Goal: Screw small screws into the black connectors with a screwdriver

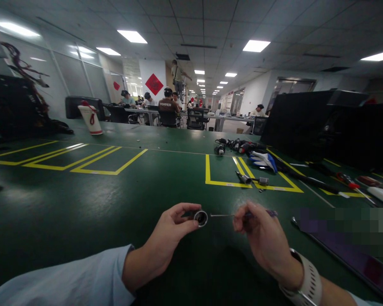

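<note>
Brown shirt (167, 105) on a seated person, upper centre of the frame, back lettering apparently "PIMPKIN"; white label (280, 188) on yellow tape (207, 170), right of centre, print too small to read. Left hand (166, 233), lower centre, forearm slanting from lower left, grip closed on a hollow round metal fitting (201, 219) over the green surface (98, 204). Right hand (264, 233), lower right of centre, fingers curled, grip closed on a slim metal-shafted tool (223, 215), tip leftward, just beside the fitting.

Green table (92, 199) — white cup (90, 121), blue-white glove (264, 161), metal connectors (246, 179), red-handled screwdriver (348, 181).
</note>
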The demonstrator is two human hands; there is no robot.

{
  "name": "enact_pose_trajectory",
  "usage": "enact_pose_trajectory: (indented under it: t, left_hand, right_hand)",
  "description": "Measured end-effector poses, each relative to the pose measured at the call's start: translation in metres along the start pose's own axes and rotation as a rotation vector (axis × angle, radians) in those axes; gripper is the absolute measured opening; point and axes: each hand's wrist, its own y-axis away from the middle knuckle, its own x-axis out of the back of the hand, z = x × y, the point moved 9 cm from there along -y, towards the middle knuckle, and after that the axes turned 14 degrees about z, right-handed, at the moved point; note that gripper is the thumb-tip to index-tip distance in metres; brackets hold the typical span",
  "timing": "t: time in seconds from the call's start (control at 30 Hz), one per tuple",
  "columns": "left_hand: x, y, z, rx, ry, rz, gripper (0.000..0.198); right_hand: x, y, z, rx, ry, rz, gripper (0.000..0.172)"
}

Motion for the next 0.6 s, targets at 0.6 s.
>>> enact_pose_trajectory:
  t: [0.6]
  left_hand:
    - [0.000,-0.001,0.003,-0.052,-0.027,0.094,0.022]
  right_hand:
    - [-0.054,0.067,-0.035,0.760,0.640,-0.444,0.019]
